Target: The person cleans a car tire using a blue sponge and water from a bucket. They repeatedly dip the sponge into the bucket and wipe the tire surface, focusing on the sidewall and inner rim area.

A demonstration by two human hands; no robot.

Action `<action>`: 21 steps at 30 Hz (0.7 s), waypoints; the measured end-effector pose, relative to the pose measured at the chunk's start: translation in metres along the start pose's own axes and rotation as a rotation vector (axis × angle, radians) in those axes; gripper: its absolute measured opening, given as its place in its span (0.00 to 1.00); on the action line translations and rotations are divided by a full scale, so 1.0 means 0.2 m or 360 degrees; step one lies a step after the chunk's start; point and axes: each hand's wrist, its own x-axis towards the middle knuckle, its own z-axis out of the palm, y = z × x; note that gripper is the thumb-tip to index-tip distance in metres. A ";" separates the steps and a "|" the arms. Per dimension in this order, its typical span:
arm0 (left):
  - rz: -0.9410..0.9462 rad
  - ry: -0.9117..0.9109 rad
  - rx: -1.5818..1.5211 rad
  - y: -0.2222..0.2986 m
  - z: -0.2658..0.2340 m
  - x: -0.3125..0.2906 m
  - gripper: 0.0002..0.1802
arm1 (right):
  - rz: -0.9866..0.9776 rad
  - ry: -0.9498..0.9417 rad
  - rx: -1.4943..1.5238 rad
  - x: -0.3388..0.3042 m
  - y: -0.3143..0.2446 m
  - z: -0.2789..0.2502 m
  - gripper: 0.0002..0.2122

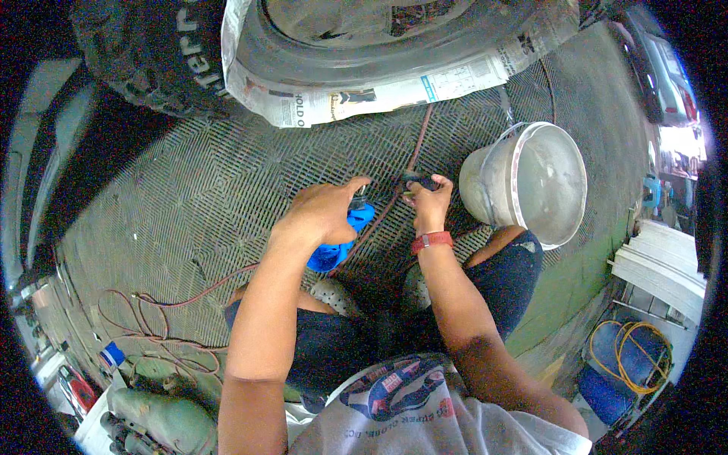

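While the left grip (322, 214) curled partly closed around a blue object (362, 218) and the right grip (431, 205) pinched a small dark piece (418, 181) left of the whitish bucket (478, 182), loosening fingertips might have dropped that piece near the reddish hose (419, 140).

Blue object (327, 258), dark top, slanted, partly hidden in left grip (315, 214). Small dark object (418, 181), kind unclear, held in right grip (431, 205), near blue one.
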 end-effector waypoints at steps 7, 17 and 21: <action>0.0018 0.0071 0.0008 -0.04 0.01 -0.02 0.54 | 0.0551 -0.0310 0.0316 0.07 -0.04 0.03 0.24; -0.0037 0.0070 -0.0003 0.02 -0.04 -0.12 0.51 | -0.0650 -0.0607 0.0526 0.18 -0.71 0.33 0.16; -0.0069 0.0095 -0.0002 -0.01 -0.02 -0.16 0.51 | -0.2587 0.0273 -0.1218 0.51 -0.95 0.49 0.18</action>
